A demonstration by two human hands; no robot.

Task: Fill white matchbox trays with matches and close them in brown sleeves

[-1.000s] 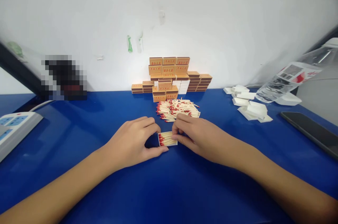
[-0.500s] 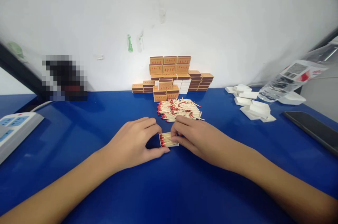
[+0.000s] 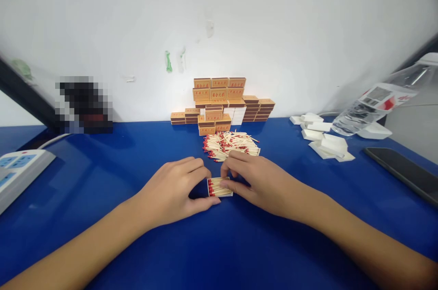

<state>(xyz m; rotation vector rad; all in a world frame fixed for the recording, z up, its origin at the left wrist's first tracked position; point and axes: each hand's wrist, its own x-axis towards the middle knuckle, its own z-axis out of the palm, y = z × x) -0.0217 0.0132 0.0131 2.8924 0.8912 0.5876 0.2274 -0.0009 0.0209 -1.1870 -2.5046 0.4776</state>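
Observation:
A small white matchbox tray point(image 3: 221, 196) lies on the blue tabletop, filled with red-headed matches point(image 3: 215, 187) whose heads point left. My left hand point(image 3: 179, 187) grips the tray at its left end, index finger on the far edge and thumb along the near edge. Over the right end, my right hand point(image 3: 255, 178) has its thumb and curled index finger on the matches, covering part of them. Just behind my hands is a loose heap of matches point(image 3: 236, 144). Orange matchboxes point(image 3: 219, 94) are stacked behind the heap, against the wall.
On the right lie several empty white trays point(image 3: 330, 144), a tilted plastic water bottle point(image 3: 372, 96) and a dark phone point(image 3: 404, 171). A white power strip point(image 3: 27, 176) sits at the left edge. A pixelated dark object point(image 3: 85, 105) stands near the wall.
The whole view has shifted slightly, so things sit a little lower. My right thumb and fingers have moved slightly on the matches; my left hand keeps its hold on the tray.

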